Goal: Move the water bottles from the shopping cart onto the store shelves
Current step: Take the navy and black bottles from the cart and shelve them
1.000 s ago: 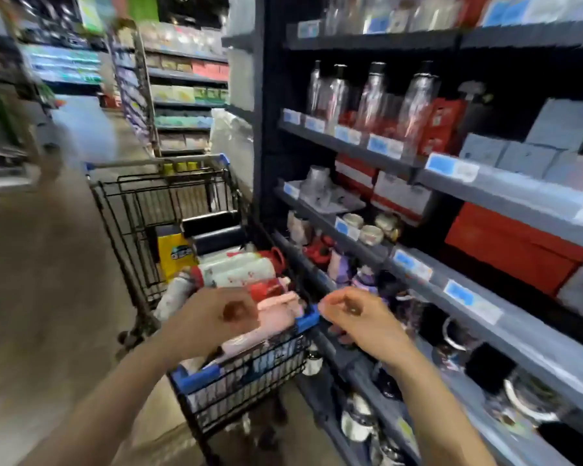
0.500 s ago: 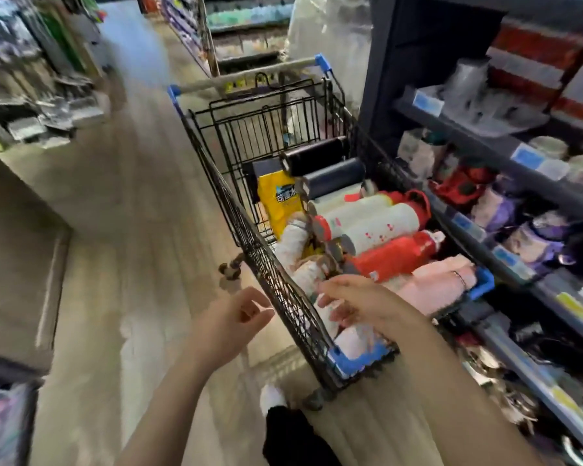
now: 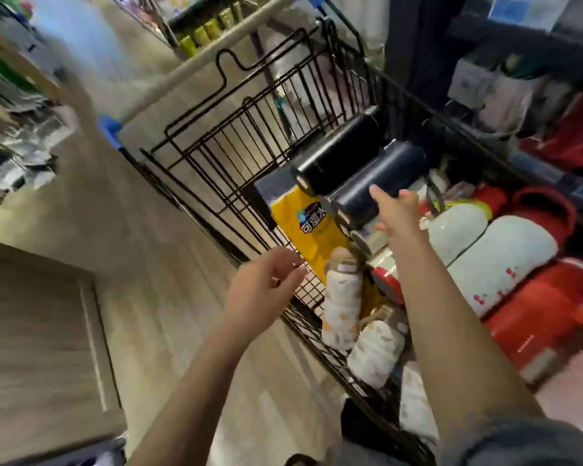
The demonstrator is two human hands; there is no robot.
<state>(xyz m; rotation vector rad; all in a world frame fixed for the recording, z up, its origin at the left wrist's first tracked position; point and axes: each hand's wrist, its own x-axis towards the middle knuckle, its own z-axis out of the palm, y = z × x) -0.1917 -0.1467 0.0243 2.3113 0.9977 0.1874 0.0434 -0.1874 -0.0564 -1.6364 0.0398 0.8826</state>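
Matte navy cylindrical bottle (image 3: 377, 186) under right hand (image 3: 396, 213), wire cart (image 3: 236, 163).

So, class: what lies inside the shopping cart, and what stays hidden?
Inside the shopping cart: two dark bottles, a yellow package, white bottles, a red bottle and patterned bottles. The right hand reaches the nearer dark bottle. Whatever lies beneath the pile is covered.

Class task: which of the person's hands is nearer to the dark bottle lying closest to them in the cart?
Right. The right hand reaches over the nearer dark bottle, fingertips at its side. The left hand hangs outside the shopping cart, by its wire wall, empty.
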